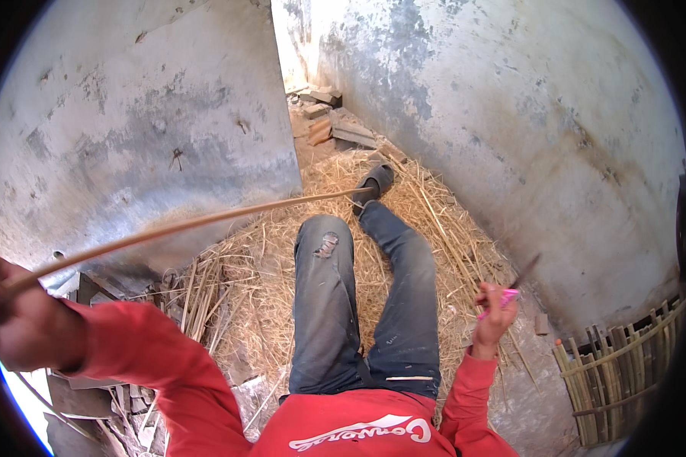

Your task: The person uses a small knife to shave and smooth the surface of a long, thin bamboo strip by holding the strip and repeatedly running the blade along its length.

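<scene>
A: Where are my hands right now?

B: My left hand (pixel 24 324) is raised out to the side, closed in a fist around the near end of a long bamboo strip (pixel 198 222). The strip arcs from that fist across the straw (pixel 434 221) toward the sandal (pixel 375 183) on my outstretched foot.

A: And the other one?

B: My right hand (pixel 494 316) is lifted by my right knee, fingers wrapped on the pink handle of a knife (pixel 509 293), the dark blade pointing up and away. Knife and strip are well apart.

A: Which step does that make it?

B: I judge it a pause between cuts: the strip is held out for a look, not under the blade.

A: What does the next move ask for?

B: Probably bringing strip and blade together over my lap, edge angled away from my legs (pixel 358 305). A woven bamboo basket (pixel 613 373) sits at my right.
</scene>
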The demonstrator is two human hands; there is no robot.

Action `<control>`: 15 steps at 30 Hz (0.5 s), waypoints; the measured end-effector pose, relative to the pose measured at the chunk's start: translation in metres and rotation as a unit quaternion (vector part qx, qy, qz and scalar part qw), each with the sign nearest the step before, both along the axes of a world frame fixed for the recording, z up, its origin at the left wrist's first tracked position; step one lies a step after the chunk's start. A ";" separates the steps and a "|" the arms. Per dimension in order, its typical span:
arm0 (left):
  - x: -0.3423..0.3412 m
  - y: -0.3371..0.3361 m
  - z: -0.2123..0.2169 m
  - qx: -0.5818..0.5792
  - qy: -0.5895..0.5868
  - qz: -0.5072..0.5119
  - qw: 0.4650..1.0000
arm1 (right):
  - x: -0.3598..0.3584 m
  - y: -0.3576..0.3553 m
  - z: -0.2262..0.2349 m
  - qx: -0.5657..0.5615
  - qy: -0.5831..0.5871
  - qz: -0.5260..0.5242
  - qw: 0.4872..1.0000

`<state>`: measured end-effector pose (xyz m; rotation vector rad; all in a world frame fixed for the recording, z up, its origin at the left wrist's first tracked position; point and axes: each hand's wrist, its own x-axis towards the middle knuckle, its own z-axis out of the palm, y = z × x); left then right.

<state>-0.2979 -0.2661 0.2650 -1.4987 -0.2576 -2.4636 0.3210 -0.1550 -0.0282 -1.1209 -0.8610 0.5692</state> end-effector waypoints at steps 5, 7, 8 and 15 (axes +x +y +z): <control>0.081 0.029 -0.118 0.047 -0.255 -0.202 0.944 | -0.074 0.014 0.008 -0.024 0.098 0.133 0.986; 0.113 0.047 -0.168 0.033 -0.254 -0.260 0.931 | -0.099 0.025 0.009 -0.031 0.163 0.148 0.975; 0.131 0.055 -0.185 0.018 -0.328 -0.282 0.902 | -0.101 0.027 0.009 -0.035 0.219 0.162 0.962; 0.177 0.069 -0.227 -0.220 -0.426 -0.164 0.862 | -0.074 0.057 0.015 0.055 0.225 0.116 0.966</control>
